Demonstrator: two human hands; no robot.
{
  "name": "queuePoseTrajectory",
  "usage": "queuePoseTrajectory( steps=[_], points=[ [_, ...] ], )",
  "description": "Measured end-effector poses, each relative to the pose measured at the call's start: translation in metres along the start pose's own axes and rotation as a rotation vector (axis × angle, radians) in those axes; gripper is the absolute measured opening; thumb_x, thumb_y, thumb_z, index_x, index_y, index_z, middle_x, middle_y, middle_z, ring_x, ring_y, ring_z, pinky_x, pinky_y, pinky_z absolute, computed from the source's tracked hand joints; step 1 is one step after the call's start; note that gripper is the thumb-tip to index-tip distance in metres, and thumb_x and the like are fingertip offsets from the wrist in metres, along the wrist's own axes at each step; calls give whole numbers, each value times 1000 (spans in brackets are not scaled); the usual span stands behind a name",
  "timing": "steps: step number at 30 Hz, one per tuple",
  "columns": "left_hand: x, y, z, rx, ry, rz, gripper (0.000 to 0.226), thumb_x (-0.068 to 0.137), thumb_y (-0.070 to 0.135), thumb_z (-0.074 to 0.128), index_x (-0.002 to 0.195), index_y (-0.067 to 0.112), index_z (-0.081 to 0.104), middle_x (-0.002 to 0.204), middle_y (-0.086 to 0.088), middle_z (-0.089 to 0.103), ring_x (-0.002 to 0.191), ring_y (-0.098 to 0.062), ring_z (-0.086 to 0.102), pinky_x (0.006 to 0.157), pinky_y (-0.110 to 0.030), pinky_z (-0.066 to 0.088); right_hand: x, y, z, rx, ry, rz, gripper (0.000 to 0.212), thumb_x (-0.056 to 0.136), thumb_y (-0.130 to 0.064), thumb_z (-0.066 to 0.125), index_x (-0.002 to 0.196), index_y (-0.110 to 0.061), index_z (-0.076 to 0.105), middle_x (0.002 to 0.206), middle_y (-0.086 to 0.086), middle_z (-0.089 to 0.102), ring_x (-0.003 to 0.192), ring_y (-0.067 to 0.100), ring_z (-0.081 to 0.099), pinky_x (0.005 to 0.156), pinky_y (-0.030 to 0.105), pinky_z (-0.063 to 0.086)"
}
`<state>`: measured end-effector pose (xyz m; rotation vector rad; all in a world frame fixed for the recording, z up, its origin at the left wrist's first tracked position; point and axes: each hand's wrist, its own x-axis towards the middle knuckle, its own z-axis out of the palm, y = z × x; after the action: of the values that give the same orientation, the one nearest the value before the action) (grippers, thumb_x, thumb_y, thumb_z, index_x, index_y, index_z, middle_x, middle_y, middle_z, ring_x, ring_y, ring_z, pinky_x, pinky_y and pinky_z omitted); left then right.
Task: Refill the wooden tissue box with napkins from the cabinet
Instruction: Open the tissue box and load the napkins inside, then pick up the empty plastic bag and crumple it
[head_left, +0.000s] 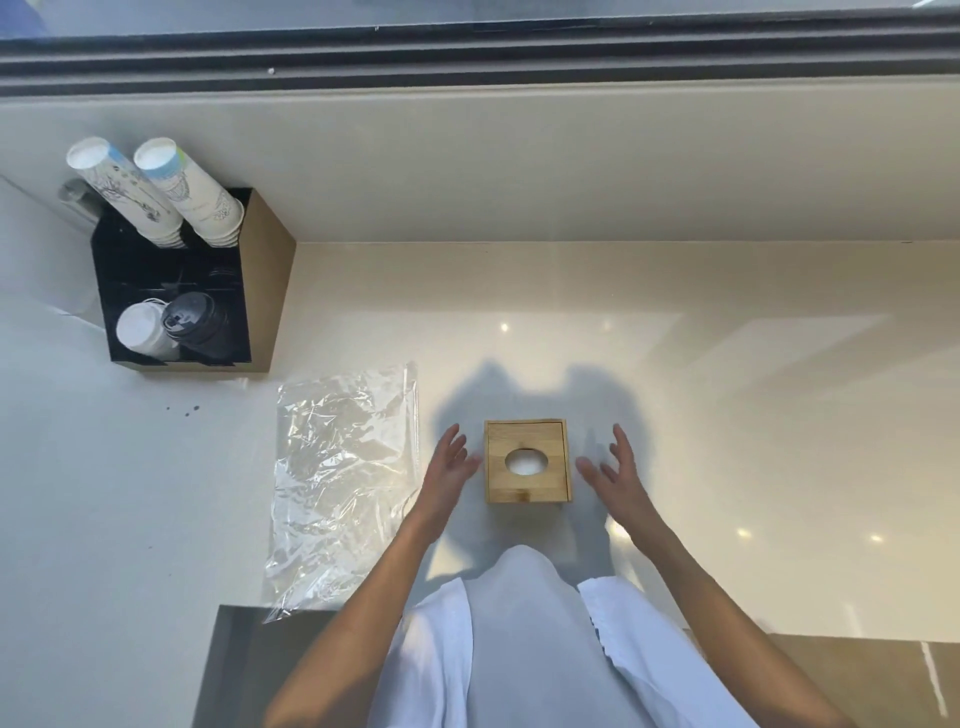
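Cups (156, 192) stood upside down in two stacks at the far left, slotted into a black organiser (171, 306) whose lower compartments held white and black lids. Right of it, nearer the person, an empty clear plastic bag (343, 483) lay flat on the pale counter (727, 415), its near end hanging past the edge. Next came the left hand (448, 473), fingers spread and holding nothing, just beside the left wall of the wooden tissue box (527, 461) but not clearly touching it. That box sat upright on the counter, straight ahead of the person, white showing through the oval opening in its lid. On its other side the right hand (618, 475) hovered likewise, fingers apart and empty, close to the right wall.
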<state>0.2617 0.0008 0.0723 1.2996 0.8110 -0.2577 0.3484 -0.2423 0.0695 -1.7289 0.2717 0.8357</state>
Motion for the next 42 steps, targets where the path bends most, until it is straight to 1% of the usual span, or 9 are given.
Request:
queuePoseTrajectory(
  steps=[3,7,10,15,21,27,34,38,42],
  points=[
    [2,2,-17,-64,133,-24,54,99,18,53,148,21,31,157,-6,32,138,-19,38,107,-30,31,-3,3,-24,100,34,79,83,86,-48,66,152,-41,16,157,-1,28,139,20,39,112,43,38],
    [2,3,2,284,-277,-89,88,87,34,67,154,25,10,158,-2,26,146,-19,27,117,-38,29,0,-11,1,-97,-250,37,71,90,-35,67,151,-30,30,144,-7,50,125,12,54,102,33,48],
    [20,13,24,369,-245,62,74,83,16,58,146,16,20,144,-9,42,137,-24,41,110,-38,40,18,-36,25,-263,-266,-109,60,84,-21,63,137,-44,45,120,-12,67,112,14,63,99,39,51],
    [134,67,23,516,-223,178,72,76,18,55,144,21,31,139,-5,50,129,-23,50,106,-54,42,84,-119,10,-286,-250,-184,58,80,-14,60,132,-38,48,117,-4,67,110,18,62,96,36,49],
    [187,209,62,518,-188,220,71,86,0,44,150,18,19,143,-4,42,131,-20,40,108,-31,34,196,-209,-8,-252,-199,-221,59,82,-15,65,137,-27,49,124,-1,65,117,20,59,99,42,50],
    [256,219,66,567,-166,166,71,79,13,50,145,15,26,140,-7,44,131,-24,43,114,-39,34,262,-227,-5,-279,-203,-126,63,80,-14,62,139,-23,45,115,2,64,100,18,57,66,21,43],
    [250,211,63,519,-134,165,66,90,20,56,149,19,26,138,-4,51,128,-24,49,110,-41,39,260,-227,3,-395,-71,-110,59,90,-10,60,144,-15,37,138,7,54,128,28,51,100,34,43],
    [188,206,20,425,31,225,48,99,24,50,146,18,38,119,2,57,115,-19,59,96,-28,46,200,-212,29,-508,315,-272,52,96,-15,53,145,-5,37,145,14,45,134,30,42,107,32,33],
    [76,134,-132,341,508,271,24,99,15,50,118,8,63,99,-10,72,91,-25,69,83,-20,53,131,-156,85,-615,340,-295,32,98,-15,47,128,-6,54,127,13,55,114,32,55,91,36,44]
  ],
)
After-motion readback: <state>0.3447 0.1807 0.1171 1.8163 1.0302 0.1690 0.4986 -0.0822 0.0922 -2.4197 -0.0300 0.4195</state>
